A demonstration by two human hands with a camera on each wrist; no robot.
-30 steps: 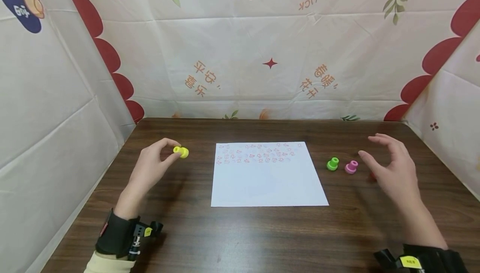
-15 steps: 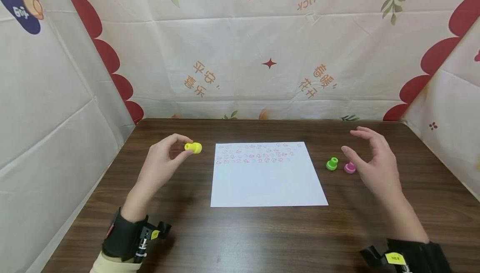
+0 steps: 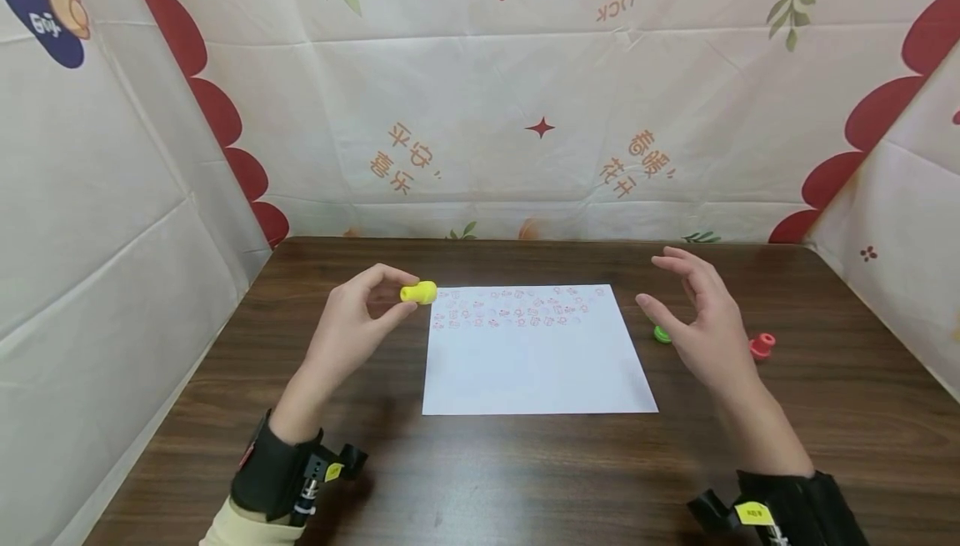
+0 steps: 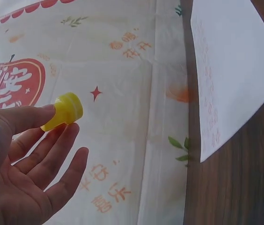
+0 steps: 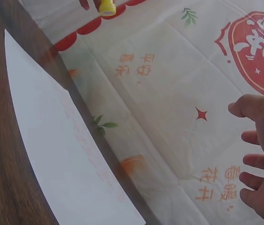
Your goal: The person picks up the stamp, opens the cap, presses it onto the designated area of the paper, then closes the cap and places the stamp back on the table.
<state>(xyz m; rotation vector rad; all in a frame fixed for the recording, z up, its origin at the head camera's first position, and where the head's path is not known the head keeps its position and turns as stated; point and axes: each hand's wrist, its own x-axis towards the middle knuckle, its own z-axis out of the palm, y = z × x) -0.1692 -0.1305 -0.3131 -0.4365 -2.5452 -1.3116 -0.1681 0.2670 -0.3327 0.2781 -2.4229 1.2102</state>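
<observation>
Thumb and fingertips of my left hand (image 3: 351, 321) pinch a small yellow stamp (image 3: 420, 293) in the air by the sheet's upper left corner. The left wrist view shows this yellow stamp (image 4: 71, 108) lying on its side in the grip. White paper (image 3: 536, 371) lies on the table, with rows of small reddish prints along its far part. My right hand (image 3: 705, 329) hovers with nothing in it, right of the paper, fingers spread and loosely bent. It partly covers a green stamp (image 3: 662, 335). A red stamp (image 3: 762, 346) stands just right of it.
The brown wooden table (image 3: 495, 479) runs back to a printed white cloth (image 3: 465, 96) hanging behind it. More cloth hangs along the left and right sides. Both wrists wear black straps.
My left hand has carried the yellow stamp rightward to the paper's corner. The right hand has moved left, uncovering the red stamp and hiding the pink one and part of the green one.
</observation>
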